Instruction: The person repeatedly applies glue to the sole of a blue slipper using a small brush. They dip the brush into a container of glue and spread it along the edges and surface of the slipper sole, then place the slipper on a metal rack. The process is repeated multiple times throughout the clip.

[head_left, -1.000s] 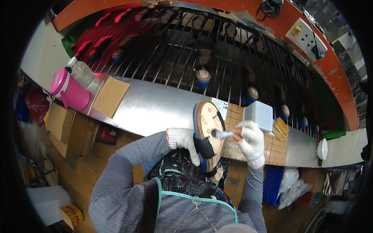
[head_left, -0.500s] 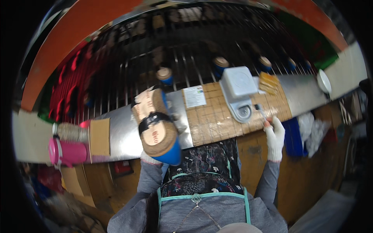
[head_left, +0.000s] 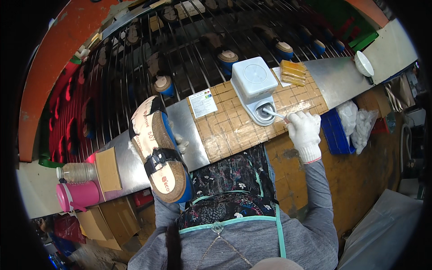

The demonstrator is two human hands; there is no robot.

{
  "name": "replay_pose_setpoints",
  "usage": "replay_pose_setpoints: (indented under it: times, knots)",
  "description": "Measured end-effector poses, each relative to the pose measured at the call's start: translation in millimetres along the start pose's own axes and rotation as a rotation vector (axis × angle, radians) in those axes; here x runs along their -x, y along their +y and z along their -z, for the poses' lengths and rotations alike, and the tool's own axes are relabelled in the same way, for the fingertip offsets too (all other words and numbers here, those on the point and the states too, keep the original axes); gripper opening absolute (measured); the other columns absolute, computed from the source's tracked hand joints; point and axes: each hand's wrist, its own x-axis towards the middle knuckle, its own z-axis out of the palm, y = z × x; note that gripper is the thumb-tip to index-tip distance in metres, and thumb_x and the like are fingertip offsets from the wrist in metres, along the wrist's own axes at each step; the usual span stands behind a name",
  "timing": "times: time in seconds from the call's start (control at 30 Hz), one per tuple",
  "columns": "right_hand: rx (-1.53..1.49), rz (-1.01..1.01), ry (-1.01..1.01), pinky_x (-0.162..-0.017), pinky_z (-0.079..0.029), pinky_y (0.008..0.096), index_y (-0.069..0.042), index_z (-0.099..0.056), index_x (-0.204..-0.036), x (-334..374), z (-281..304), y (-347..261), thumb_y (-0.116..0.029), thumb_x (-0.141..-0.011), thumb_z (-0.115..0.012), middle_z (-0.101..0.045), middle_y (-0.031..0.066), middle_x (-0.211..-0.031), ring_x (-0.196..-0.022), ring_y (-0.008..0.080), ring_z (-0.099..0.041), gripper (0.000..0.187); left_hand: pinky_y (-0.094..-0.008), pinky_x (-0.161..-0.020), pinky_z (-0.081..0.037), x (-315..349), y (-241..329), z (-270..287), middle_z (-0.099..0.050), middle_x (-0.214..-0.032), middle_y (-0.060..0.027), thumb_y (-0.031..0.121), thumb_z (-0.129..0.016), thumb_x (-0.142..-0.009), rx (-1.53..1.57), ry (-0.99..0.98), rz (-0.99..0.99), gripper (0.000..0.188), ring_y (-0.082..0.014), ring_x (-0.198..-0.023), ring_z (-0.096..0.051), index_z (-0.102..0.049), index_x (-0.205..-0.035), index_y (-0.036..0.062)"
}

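Gripping a long sandal point(head_left: 153, 143) from beneath, the left hand point(head_left: 182, 145) is mostly hidden behind it, with only bits of white knit glove showing at the edges. The sandal is held at a slant over the near edge of the desk point(head_left: 339, 81), left of the person's middle. Its flat top is smooth and beige with printed marks, rimmed by grainy brown cork, and a smooth blue body shows along the right side. A dark strap point(head_left: 161, 159) with a buckle crosses it.

The right hand point(head_left: 304, 131), in a ribbed white knit glove, is closed around the end of a slim, pale brush point(head_left: 275, 114). The brush's tip rests in the round cup point(head_left: 264, 111) at the front of a boxy white plastic container point(head_left: 254, 82), which stands on taped brown cardboard point(head_left: 225, 130) over the brushed-metal desk. Just beside the container lies a translucent amber block point(head_left: 292, 73), marked off in ridges; a glossy white bowl point(head_left: 363, 64) sits farther right. A pink jug point(head_left: 80, 196) and a clear bottle point(head_left: 79, 172) are at the far left. Beyond the desk run thin metal rods point(head_left: 127, 67).
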Motion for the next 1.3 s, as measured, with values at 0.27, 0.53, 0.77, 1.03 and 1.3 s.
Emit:
replay_pose_setpoints:
  times: [0.27, 0.53, 0.77, 1.03, 1.3]
  knots:
    - [-1.235, -0.775, -0.421, -0.059, -0.041, 0.0247, -0.006, -0.067, -0.094, 7, -15, 2, -0.024, -0.094, -0.066, -0.063, 0.0007, -0.068, -0.063, 0.0076, -0.051, 0.018, -0.0394, -0.089, -0.060, -21, 0, 6, -0.064, -0.126, -0.0170, 0.066, -0.051, -0.094, -0.070, 0.137, -0.002, 0.079, -0.0251, -0.106, -0.068, -0.045, -0.143, 0.0035]
    - [-0.772, 0.018, 0.234, -0.076, -0.048, 0.0325, -0.004, -0.075, -0.095, -44, 30, -91, -0.008, -0.082, -0.078, -0.068, 0.0079, -0.090, -0.088, 0.0197, -0.060, 0.014, -0.0386, -0.090, -0.060, -40, -20, -58, -0.063, -0.126, -0.0184, 0.076, -0.049, -0.089, -0.327, 0.165, 0.102, 0.091, -0.0265, -0.108, -0.068, -0.045, -0.142, 0.0017]
    - [-1.031, 0.057, 0.080, -0.075, -0.046, 0.0320, -0.004, -0.077, -0.097, -47, 51, -149, -0.016, -0.084, -0.078, -0.066, 0.0086, -0.093, -0.086, 0.0215, -0.060, 0.017, -0.0367, -0.092, -0.058, -21, -11, -70, -0.067, -0.120, -0.0140, 0.071, -0.061, -0.087, -0.537, 0.071, 0.114, 0.085, -0.0221, -0.106, -0.068, -0.055, -0.134, 0.0006]
    - [-0.886, 0.133, 0.114, -0.076, -0.043, 0.0324, -0.005, -0.077, -0.094, -61, 42, -160, -0.017, -0.083, -0.079, -0.066, 0.0068, -0.091, -0.084, 0.0216, -0.059, 0.017, -0.0319, -0.092, -0.055, -7, -7, -72, -0.066, -0.118, -0.0129, 0.068, -0.064, -0.085, -0.760, 0.139, -0.011, 0.089, -0.0173, -0.106, -0.065, -0.052, -0.133, -0.0059]
    - [-0.767, 0.248, 0.220, -0.074, -0.039, 0.0315, -0.006, -0.076, -0.093, -86, 41, -167, -0.016, -0.081, -0.080, -0.066, 0.0044, -0.089, -0.075, 0.0188, -0.056, 0.015, -0.0350, -0.102, -0.047, -1, 6, -64, -0.061, -0.126, -0.0155, 0.070, -0.066, -0.081, -1.008, 0.133, -0.001, 0.101, -0.0216, -0.117, -0.059, -0.044, -0.141, -0.0089]
